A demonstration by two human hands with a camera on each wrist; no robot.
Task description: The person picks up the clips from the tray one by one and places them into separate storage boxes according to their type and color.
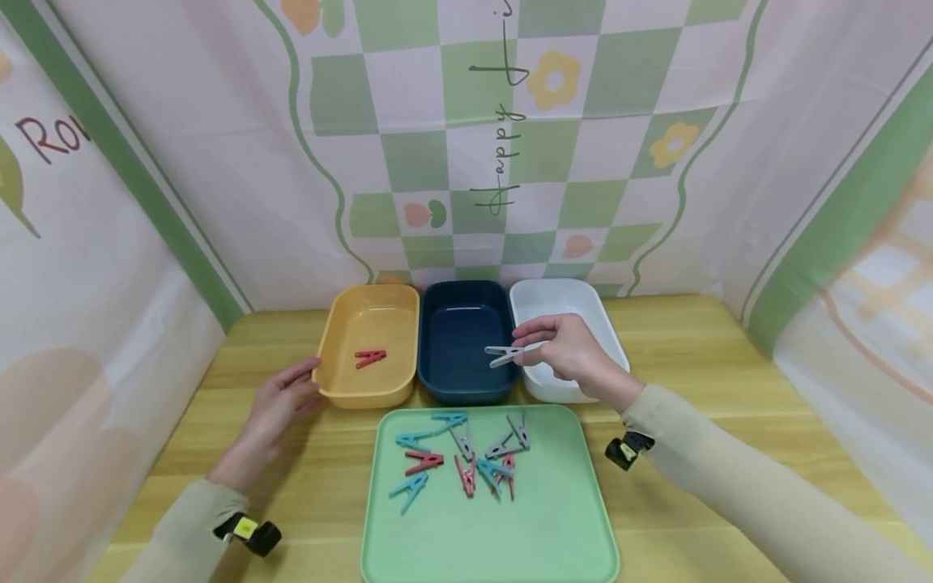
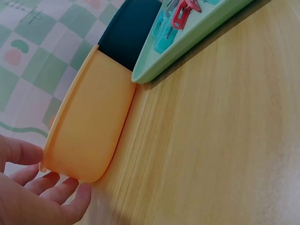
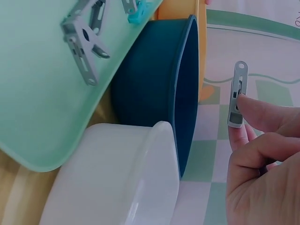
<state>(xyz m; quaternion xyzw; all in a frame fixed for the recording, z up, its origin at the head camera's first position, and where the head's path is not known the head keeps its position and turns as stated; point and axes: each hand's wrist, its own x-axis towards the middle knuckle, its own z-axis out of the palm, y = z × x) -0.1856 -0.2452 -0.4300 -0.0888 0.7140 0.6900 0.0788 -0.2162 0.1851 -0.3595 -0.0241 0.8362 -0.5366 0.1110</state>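
My right hand (image 1: 564, 348) pinches a grey clothespin (image 1: 503, 354) between thumb and fingertips, above the neighbouring walls of the navy bin (image 1: 466, 393) and white bin (image 1: 576, 295). In the right wrist view the same clothespin (image 3: 237, 93) stands clear of the bins. My left hand (image 1: 280, 401) rests its fingertips at the left end of the yellow bin (image 1: 372, 398), fingers lightly bent against its rim and outer wall. One red clothespin (image 1: 370, 357) lies inside that bin. A green tray (image 1: 510, 538) in front carries several blue, red and grey clothespins.
The three bins stand side by side at the back of the wooden table (image 1: 678, 486), against a patterned cloth (image 1: 481, 162). The tray sits close in front of them. Cloth also hangs at the left and right sides.
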